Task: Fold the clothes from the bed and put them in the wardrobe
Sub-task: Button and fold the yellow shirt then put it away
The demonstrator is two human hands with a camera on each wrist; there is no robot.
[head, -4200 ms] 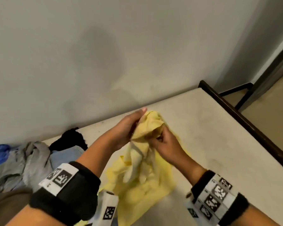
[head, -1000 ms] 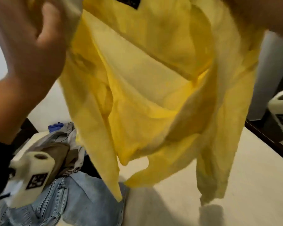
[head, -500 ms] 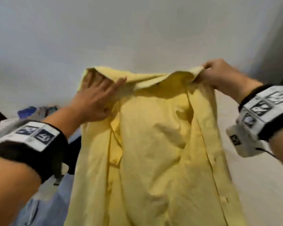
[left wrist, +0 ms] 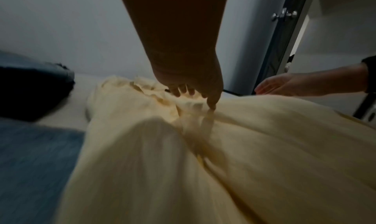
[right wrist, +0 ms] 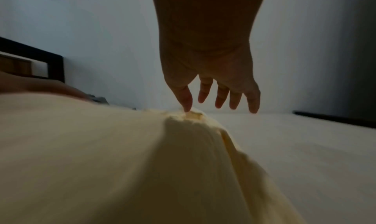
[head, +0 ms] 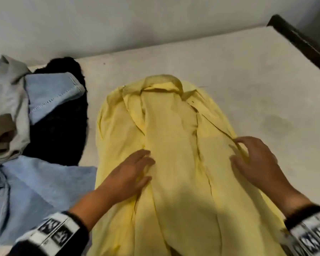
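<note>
Fingers [head: 144,156] of both hands were laid flat and relaxed on the yellow shirt [head: 172,145].
Its long axis ran from collar [head: 162,84] toward the person; left hand [head: 131,174] and right hand [head: 253,159] were placed either side, gripping nothing.

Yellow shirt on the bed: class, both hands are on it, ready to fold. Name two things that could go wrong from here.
1. The yellow shirt lies rumpled, its front panels overlapping unevenly under the left hand and right hand; folding now would likely press creases in.
2. Its left edge meets the jeans beside it, so a side fold might catch or drag them.
</note>
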